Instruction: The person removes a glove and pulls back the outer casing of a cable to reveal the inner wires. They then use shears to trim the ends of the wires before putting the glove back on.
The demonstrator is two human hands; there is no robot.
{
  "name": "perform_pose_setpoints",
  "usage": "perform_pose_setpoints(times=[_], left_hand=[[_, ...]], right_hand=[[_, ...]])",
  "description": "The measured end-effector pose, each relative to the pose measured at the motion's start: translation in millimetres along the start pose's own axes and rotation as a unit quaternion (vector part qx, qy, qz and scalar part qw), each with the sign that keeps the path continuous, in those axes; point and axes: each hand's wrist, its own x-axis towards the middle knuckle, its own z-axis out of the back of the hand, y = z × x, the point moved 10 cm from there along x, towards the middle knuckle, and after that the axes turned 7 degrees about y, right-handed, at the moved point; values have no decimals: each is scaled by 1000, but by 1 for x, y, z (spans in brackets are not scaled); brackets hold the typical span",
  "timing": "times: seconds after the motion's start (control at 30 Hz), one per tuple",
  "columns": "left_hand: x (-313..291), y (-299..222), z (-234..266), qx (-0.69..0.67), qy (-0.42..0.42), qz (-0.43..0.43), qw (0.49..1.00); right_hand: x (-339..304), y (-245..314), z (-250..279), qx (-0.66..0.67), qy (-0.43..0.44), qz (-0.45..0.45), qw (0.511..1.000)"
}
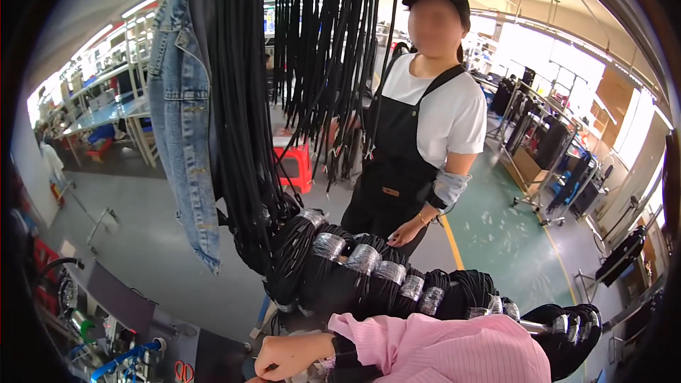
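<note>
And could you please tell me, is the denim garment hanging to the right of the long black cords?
No, the denim garment hangs to the left of the long black cords.

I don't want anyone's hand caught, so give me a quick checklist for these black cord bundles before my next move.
1. Right hand in view: ok, at the lower edge, in front of the bundles.
2. Right hand free: cannot tell; it is curled, and its inside is mostly hidden.
3. Left hand placed: cannot tell; it does not show clearly.
4. Bundles bound: ok for several, which have clear wrap around them.
5. Co-worker's hand well away: not ok; it is right by the bundles, touching or not is unclear.
6. Scissors away from the bundles: ok, at the lower left.
</note>
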Motion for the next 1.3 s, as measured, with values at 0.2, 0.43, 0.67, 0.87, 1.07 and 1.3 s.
perform_pose_setpoints(times=[0.2,0.43,0.67,0.87,1.07,1.3], left_hand=[[-9,-7,1,57,-26,-26,998],[-11,-18,0,95,-40,-28,994],[-14,-18,-2,94,-49,-20,994],[-18,-16,0,101,-52,3,994],[-21,24,-8,102,-78,26,991],[-16,28,-14,29,-101,15,994]], right_hand=[[-1,-6,-13,-23,66,-14,997],[-5,-12,-11,-39,16,27,999],[-9,-11,-10,-38,-2,2,999],[-9,-14,-14,-31,-26,6,999],[-5,-15,-8,-68,-39,30,996],[-11,-29,-10,-44,10,63,997]])
